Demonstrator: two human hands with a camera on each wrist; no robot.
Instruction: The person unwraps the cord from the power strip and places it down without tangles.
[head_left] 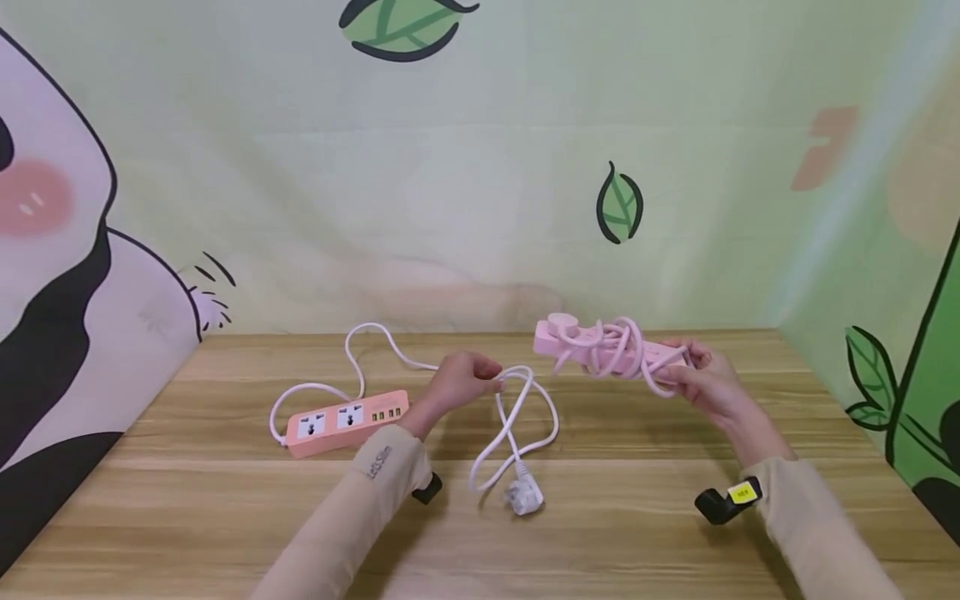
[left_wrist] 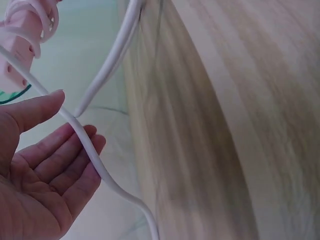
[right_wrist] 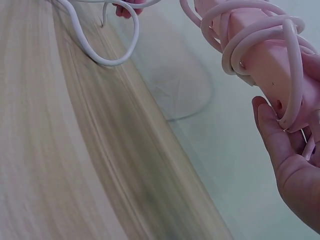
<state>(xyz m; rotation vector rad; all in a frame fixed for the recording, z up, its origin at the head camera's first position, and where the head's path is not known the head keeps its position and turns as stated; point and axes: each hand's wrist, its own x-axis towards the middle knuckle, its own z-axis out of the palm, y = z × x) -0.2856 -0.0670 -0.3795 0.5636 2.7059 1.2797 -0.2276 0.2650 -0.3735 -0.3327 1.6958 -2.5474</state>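
Observation:
My left hand [head_left: 480, 379] hovers over the middle of the wooden table [head_left: 637, 517]. In the left wrist view that hand [left_wrist: 70, 137] shows an open palm, and the white cord [left_wrist: 95, 160] lies across its straight fingers, just below the thumb. This cord [head_left: 525, 400] loops down to a white plug [head_left: 523, 497] and runs back to an orange power strip [head_left: 348, 419] lying flat on the left. My right hand [head_left: 693, 371] grips one end of a pink power strip [head_left: 600, 346] and holds it above the table. Its own pink cord is wound around the strip [right_wrist: 260, 55].
A wall with painted leaves and a cartoon figure closes the table's back and both sides. Bare wood spreads in front of the plug and to the right. A black wrist camera [head_left: 723, 502] hangs under my right sleeve.

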